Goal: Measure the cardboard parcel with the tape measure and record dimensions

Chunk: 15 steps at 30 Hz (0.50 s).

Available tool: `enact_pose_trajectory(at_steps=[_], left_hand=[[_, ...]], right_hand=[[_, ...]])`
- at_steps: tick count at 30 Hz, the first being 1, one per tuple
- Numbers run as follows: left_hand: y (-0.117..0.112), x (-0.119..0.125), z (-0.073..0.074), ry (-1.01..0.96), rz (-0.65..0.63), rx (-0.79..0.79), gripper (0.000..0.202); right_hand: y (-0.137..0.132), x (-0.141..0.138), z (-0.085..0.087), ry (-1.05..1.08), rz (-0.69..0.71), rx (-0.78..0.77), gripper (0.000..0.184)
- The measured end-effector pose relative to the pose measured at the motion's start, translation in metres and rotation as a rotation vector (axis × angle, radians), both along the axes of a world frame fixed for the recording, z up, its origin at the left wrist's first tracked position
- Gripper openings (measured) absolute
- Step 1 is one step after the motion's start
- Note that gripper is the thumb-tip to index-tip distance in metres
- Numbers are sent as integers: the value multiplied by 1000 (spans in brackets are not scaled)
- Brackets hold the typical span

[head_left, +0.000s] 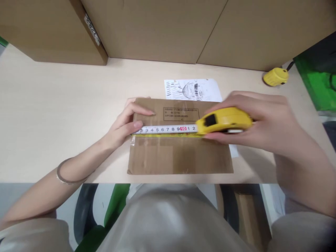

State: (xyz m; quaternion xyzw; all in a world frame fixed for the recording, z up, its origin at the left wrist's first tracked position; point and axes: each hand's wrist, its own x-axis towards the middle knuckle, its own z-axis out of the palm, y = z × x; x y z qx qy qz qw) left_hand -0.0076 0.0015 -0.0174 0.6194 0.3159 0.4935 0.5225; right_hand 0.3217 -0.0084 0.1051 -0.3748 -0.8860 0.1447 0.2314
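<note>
A brown cardboard box (154,157) with a printed label lies flat near the table's front edge. Across its top, from the left edge rightward, runs the extended blade (168,129) of a yellow tape measure (233,118). My right hand (265,119) is closed around the tape measure's case, above the right part of the box, slightly blurred. My left hand (126,122) grips the box's left edge; its thumb presses the start of the blade there and the index finger rests on the box top. The blade's hook is hidden by the thumb.
Behind the box lies a white paper (194,89) with black scribbles, partly covered. A second yellow object (275,76), rounded with a dark cord, sits at the back right. Large cardboard boxes (157,31) line the table's (65,105) back.
</note>
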Motion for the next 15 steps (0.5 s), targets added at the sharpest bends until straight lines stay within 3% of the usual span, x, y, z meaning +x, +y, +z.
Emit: enact_pose_trajectory(at_steps=[3, 6, 10, 15], left_hand=[[0, -1, 3, 29, 49, -16, 28], [1, 0, 6, 53, 74, -5, 29], [3, -1, 5, 45, 27, 68, 26], [4, -4, 2, 29, -11, 99, 26]], right_hand=[[-14, 43, -3, 61, -134, 13, 25], [-25, 63, -13, 90, -193, 41, 31], [-31, 65, -19, 68, -172, 35, 34], [-21, 45, -3, 16, -101, 55, 31]])
